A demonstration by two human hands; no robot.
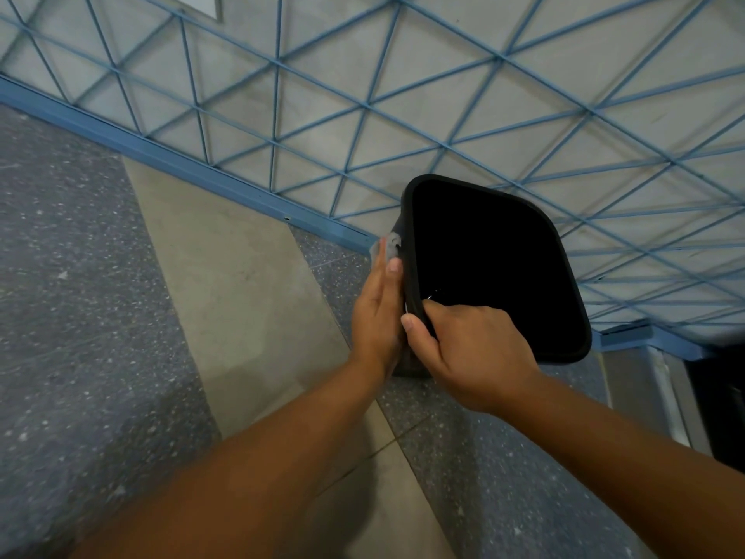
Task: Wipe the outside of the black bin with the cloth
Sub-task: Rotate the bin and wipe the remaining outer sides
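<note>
The black bin (564, 276) stands on the floor against the wall, its dark open mouth facing up at me. My right hand (463, 349) grips the bin's near rim, fingers curled over the edge and into the opening. My left hand (377, 312) lies flat against the bin's left outer side, pressing a pale grey cloth (387, 246) onto it. Only a bit of the cloth shows past my fingertips; the rest is hidden under the palm.
A grey wall (443, 94) with a blue diagonal grid pattern and a blue skirting strip (161, 155) runs behind the bin. The floor (80, 316) is speckled dark grey with beige bands. A metal frame (665, 397) and dark gap lie at the right.
</note>
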